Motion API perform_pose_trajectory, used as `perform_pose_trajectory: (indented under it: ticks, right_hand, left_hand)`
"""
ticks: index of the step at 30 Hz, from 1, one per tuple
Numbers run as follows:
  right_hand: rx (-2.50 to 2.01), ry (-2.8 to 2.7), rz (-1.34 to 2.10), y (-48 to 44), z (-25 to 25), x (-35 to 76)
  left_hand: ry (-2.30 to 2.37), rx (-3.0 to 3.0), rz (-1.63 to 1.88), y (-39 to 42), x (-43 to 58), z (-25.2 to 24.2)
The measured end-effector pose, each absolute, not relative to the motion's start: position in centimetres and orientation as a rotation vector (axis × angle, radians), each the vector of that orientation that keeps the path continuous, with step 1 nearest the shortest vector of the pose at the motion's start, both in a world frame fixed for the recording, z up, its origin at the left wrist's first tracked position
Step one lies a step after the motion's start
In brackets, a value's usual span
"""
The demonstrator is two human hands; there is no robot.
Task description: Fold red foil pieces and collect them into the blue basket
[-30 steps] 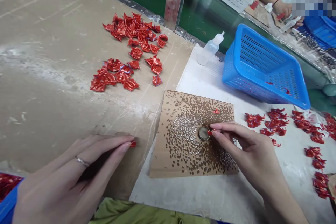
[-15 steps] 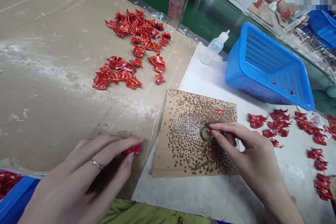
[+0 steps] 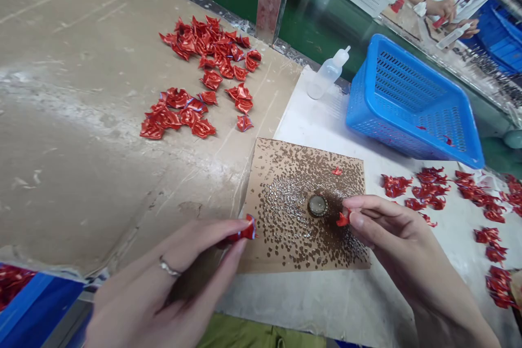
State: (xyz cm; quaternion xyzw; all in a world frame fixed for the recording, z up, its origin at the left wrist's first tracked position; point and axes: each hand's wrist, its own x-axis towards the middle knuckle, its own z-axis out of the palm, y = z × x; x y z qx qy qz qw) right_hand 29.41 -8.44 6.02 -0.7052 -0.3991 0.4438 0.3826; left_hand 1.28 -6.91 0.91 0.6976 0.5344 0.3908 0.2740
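The left hand and the right hand are both held at a spotted cardboard sheet (its surface is crusted with brown and silvery marks). At the left hand, the thumb and fingertips are pressed together, pinching a crumpled red foil piece over the sheet's left edge; a ring is worn on one finger. At the right hand, the thumb and forefinger are pressed together on a smaller red foil scrap, with the remaining fingers curled under. That scrap is held just beside a round metal disc, without touching it; the disc is seated near the middle of the sheet. Further foil pieces are laid in a pile on the tan work table and in a second pile on a white board. A plastic dropper bottle and a blue perforated basket are placed beyond the sheet. The step in hand is judged to be the positioning of foil at the disc; the next move would appear to call for the scrap being brought onto the disc.
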Motion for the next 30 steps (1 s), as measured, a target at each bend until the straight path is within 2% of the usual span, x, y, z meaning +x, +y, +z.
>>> perform_pose_trajectory:
  ticks: [3,10,19,30]
  right_hand:
    - [-1.812,-1.080,1.063,-8.7,6.0,29.4]
    - [-2.034,-1.314,0.421,-11.2,5.4,31.4]
    - [-2.130,-1.191,0.376,-15.9,4.6,31.7]
    - [-2.124,-1.253,0.423,-17.1,4.3,31.0]
  left_hand:
    - [1.240,1.925,1.083,-6.8,2.7,1.1]
    - [1.144,1.933,1.165,-7.0,4.4,1.3]
    - [1.187,1.954,1.151,-7.2,4.3,1.3]
    - [1.299,1.879,1.085,-8.3,3.9,0.9]
